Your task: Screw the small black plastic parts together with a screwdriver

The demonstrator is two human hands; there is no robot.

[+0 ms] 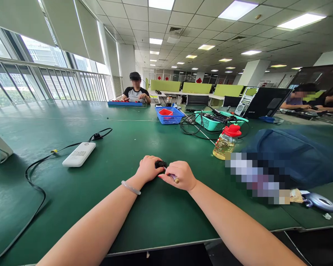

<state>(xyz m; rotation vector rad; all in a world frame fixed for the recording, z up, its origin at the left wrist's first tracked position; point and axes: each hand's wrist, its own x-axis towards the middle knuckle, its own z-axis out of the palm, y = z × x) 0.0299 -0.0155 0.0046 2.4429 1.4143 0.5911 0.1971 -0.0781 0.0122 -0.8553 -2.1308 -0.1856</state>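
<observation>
My left hand [150, 168] is closed around a small black part [161, 164], pressing it down on the green table. What kind of part it is, I cannot make out. In my right hand [181, 175] is a slim screwdriver [174, 178] with a see-through purplish handle and a gold-coloured end. Its handle end points toward me, and its other end meets the black part between my two hands. The fingers hide the tip. A pale bangle [131, 187] sits on my left wrist.
Left of my hands lie a white power bank [79, 154] and a black cable [30, 173]. To the right stand a red-lidded bottle [226, 142] and a dark blue bag [291, 157]. Blue [170, 119] and green [211, 125] baskets sit beyond. A person [135, 92] sits across the table [122, 129].
</observation>
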